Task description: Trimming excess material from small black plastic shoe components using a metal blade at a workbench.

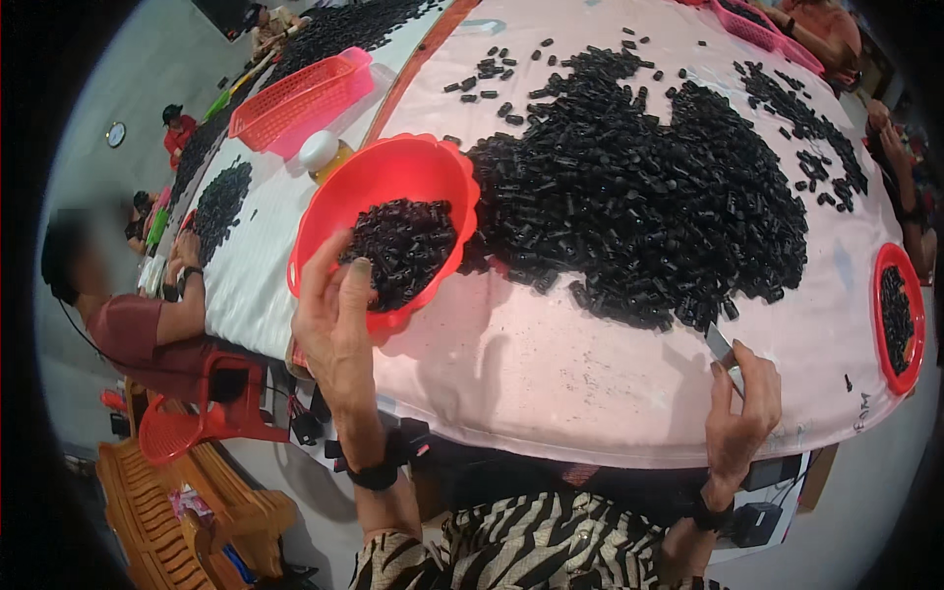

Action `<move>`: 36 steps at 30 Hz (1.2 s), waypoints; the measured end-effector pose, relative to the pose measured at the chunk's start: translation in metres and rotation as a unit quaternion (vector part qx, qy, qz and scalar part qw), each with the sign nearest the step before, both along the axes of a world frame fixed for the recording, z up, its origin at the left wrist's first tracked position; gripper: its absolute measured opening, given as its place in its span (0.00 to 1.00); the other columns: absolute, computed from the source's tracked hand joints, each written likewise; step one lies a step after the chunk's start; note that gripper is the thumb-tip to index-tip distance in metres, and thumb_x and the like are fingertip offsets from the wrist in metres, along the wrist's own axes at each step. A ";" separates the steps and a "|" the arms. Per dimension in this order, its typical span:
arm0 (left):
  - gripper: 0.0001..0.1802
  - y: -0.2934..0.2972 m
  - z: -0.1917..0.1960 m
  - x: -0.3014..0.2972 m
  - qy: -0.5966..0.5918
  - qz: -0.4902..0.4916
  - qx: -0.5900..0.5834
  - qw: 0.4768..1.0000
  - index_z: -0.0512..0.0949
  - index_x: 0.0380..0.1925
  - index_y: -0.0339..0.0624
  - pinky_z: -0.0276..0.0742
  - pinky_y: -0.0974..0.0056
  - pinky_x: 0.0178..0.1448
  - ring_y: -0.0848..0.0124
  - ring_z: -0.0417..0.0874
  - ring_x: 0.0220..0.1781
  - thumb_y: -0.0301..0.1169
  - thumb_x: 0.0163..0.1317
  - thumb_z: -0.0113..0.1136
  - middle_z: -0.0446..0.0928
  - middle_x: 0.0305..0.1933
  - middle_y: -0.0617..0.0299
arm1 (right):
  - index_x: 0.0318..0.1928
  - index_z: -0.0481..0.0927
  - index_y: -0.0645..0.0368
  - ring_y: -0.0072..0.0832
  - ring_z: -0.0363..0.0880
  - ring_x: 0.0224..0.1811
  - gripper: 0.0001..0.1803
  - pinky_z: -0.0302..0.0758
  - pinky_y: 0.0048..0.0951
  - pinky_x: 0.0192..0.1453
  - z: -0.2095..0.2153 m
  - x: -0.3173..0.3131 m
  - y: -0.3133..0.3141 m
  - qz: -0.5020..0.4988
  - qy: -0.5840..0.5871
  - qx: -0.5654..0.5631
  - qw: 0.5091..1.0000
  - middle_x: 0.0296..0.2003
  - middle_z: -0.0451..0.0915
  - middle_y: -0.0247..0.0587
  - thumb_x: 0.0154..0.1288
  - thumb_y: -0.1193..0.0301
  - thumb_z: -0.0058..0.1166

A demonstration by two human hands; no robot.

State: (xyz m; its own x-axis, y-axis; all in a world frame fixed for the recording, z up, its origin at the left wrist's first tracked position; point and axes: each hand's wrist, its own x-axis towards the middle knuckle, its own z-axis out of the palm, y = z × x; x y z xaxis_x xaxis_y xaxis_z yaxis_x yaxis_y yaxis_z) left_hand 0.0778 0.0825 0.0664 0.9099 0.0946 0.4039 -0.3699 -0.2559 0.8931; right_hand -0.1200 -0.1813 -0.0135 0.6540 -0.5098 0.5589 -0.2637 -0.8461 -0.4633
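My left hand (339,320) is over the near left rim of a red scalloped plastic bowl (423,162), with bent fingers and thumb apart. No held thing shows in it, though its palm side is hidden. Small black cylindrical parts (403,251) fill the lower part of the bowl. At the near edge of a large heap of similar black parts (639,187), my right hand (742,403) grips a small flat metal blade (720,344). The blade's tip meets the heap.
A red oval tray (919,344) of black parts lies far right. Beyond the bowl stand a white-capped jar (320,152) and a pink basket (300,103). Co-workers sit around; one (138,324) is at left, near a red chair (202,418) and wooden bench (187,501).
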 end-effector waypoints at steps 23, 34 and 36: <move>0.08 -0.085 -0.076 -0.010 -0.068 -0.163 0.261 0.949 0.81 0.35 0.35 0.75 0.65 0.32 0.65 0.79 0.28 0.21 0.54 0.65 0.76 0.30 0.55 | 0.44 0.77 0.70 0.46 0.73 0.31 0.17 0.68 0.42 0.36 0.000 -0.006 -0.003 0.035 -0.027 0.002 0.999 0.30 0.75 0.50 0.50 0.85 0.60; 0.11 -0.086 -0.080 -0.022 -0.083 -0.198 0.262 0.941 0.78 0.36 0.35 0.75 0.62 0.33 0.63 0.78 0.29 0.19 0.50 0.63 0.75 0.32 0.55 | 0.47 0.76 0.69 0.44 0.75 0.36 0.16 0.71 0.40 0.42 -0.001 -0.012 0.000 0.037 -0.005 0.034 0.999 0.34 0.76 0.50 0.56 0.85 0.57; 0.12 -0.088 -0.074 -0.031 -0.064 -0.221 0.238 0.943 0.78 0.38 0.35 0.75 0.63 0.33 0.63 0.78 0.29 0.18 0.50 0.62 0.74 0.33 0.54 | 0.47 0.76 0.69 0.44 0.76 0.37 0.16 0.71 0.39 0.42 -0.003 -0.013 -0.001 0.031 -0.002 0.031 0.999 0.34 0.76 0.50 0.56 0.85 0.57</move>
